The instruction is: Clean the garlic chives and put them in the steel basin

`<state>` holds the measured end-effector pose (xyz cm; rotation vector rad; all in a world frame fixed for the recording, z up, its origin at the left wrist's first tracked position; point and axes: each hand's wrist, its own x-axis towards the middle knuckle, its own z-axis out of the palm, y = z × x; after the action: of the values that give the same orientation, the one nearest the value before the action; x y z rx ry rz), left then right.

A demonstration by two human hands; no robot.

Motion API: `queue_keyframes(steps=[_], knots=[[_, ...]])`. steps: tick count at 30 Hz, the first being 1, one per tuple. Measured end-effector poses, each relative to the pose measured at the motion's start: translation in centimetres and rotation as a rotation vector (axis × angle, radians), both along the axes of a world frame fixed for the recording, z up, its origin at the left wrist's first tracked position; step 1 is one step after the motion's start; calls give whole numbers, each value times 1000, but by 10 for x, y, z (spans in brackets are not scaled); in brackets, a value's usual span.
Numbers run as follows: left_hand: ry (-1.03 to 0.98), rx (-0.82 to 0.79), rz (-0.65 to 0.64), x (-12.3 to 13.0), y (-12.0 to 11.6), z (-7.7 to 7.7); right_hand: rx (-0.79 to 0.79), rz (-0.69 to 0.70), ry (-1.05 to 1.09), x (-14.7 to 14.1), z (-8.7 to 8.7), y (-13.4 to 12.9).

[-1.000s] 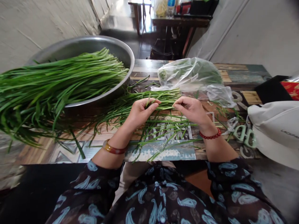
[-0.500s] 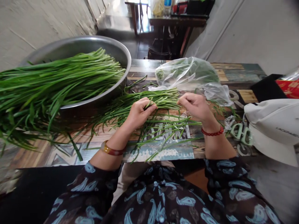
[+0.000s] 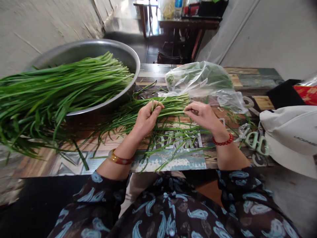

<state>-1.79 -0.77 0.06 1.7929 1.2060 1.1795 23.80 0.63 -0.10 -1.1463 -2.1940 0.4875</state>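
My left hand [image 3: 148, 117] is closed round a few garlic chives, their stalks poking out by the thumb. It rests over a loose pile of garlic chives [image 3: 173, 105] on the table. My right hand [image 3: 203, 115] is at the pile's right end, thumb and fingers pinched on the pale stalk ends. Its fingertips hide just what is between them. Loose green blades [image 3: 170, 155] are strewn on the tabletop below both hands. At the left, a large metal basin [image 3: 137, 64] carries a thick heap of chives [image 3: 81, 77] spilling over its near left side.
Behind the pile lies a clear plastic bag [image 3: 203, 77] with greens inside. To the right are pale green-handled scissors [image 3: 257, 142], a white cap [image 3: 292, 132] and a black box [image 3: 283, 92]. The wooden table's [image 3: 170, 164] front edge is close to my body.
My right hand has shifted slightly left, its fingertips now over the stalk ends. The left hand has turned a little and its thumb points more upward. The view has shifted slightly.
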Motion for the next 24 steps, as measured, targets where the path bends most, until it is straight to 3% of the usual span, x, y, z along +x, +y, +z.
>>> queue_keyframes(steps=[3,14,16,21,24], knots=[[80,6,13,1,0,0,-8,7,124,-8,5,-5],[236,-2,-181,7,-2,-2,-77,62,337,-29,1,-10],[260,24,-188,6,0,-4,-93,17,360,-27,1,-9],[317,49,-136,2,2,-6,-133,-275,418,-8,4,-3],[285,73,-95,1,3,-4,-127,-226,248,1,8,-1]])
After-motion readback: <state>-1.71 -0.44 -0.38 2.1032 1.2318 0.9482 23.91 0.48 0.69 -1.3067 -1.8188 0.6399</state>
